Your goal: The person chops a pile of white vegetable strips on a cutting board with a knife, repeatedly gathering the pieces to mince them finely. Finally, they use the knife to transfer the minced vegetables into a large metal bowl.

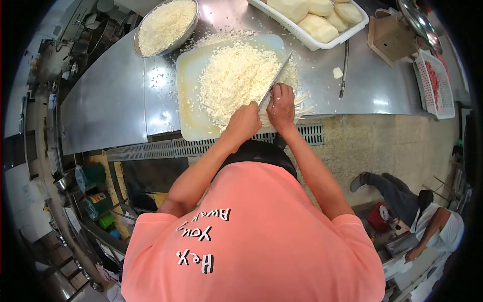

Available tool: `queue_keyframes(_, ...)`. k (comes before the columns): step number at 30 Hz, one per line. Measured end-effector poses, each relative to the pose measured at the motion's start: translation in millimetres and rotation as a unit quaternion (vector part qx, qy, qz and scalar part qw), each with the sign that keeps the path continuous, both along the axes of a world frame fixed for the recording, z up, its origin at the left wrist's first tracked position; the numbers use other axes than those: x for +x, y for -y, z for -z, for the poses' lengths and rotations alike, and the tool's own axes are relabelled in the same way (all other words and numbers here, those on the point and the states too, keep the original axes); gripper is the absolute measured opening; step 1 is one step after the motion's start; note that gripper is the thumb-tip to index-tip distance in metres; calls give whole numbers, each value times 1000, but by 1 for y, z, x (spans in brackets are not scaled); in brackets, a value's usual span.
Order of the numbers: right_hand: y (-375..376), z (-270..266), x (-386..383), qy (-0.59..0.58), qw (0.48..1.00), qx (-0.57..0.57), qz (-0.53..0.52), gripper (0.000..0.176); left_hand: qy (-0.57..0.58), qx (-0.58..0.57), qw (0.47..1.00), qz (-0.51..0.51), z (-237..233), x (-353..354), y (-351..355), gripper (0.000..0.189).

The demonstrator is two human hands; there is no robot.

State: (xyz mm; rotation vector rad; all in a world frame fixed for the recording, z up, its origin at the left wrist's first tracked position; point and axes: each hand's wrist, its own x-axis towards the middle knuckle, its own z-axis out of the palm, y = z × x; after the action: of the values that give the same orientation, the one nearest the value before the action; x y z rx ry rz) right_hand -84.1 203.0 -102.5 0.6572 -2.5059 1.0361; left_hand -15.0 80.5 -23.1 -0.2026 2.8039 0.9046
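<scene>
My left hand (244, 122) is closed on a knife (275, 79), whose blade points up and to the right across a pale cutting board (188, 90). Just right of the blade, my right hand (282, 106) has its fingers bent and pressed together over thin pale strips (302, 106) at the board's right edge. What lies under its fingertips is mostly hidden. Left of the blade, a large heap of finely chopped pale food (234, 80) covers much of the board.
At the upper left stands a metal bowl (192, 30) heaped with pale bits. A white basket (314, 44) holds peeled pale pieces. Right of it are a dark rod (344, 70), a wooden block (392, 40) and a basket (445, 108) with reddish food. Another person (437, 224) is at the lower right.
</scene>
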Motion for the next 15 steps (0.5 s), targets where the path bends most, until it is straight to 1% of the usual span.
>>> queue_keyframes(1, -2, 0, 0, -2, 1000, 4, -4, 22, -14, 6, 1000, 7, -12, -6, -3, 15)
queue_keyframes(2, -3, 0, 3, -15, 1000, 1, -4, 22, 20, 15, 1000, 12, -28, -7, -1, 16)
queue_keyframes(4, 4, -3, -6, -37, 999, -10, -1, 23, 13, 0, 1000, 5, -37, 3, 2, 16)
queue_keyframes(5, 2, -2, -2, -22, 1000, -12, 0, 23, 17, -10, 1000, 3, -39, 12, 0, 16)
queue_keyframes(6, 2, -2, 1, -8, 1000, -14, 2, 23, 17, 4, 1000, -15, -32, 18, -3, 18)
queue_keyframes(8, 2, -3, 2, 0, 1000, -7, 2, 23, 12, 3, 1000, -23, 6, 17, -1, 19)
queue_keyframes(10, -1, -2, -1, 3, 1000, 8, -4, 24, 1, 10, 999, -37, 12, 9, 1, 20)
queue_keyframes(13, 6, 0, -3, -16, 1000, -15, -9, 18, 5, 36, 998, -52, 9, 10, 24, 21)
queue_keyframes(15, 3, 0, 0, -6, 1000, -26, 0, 11, -5, 29, 998, -49, 9, 13, 40, 17)
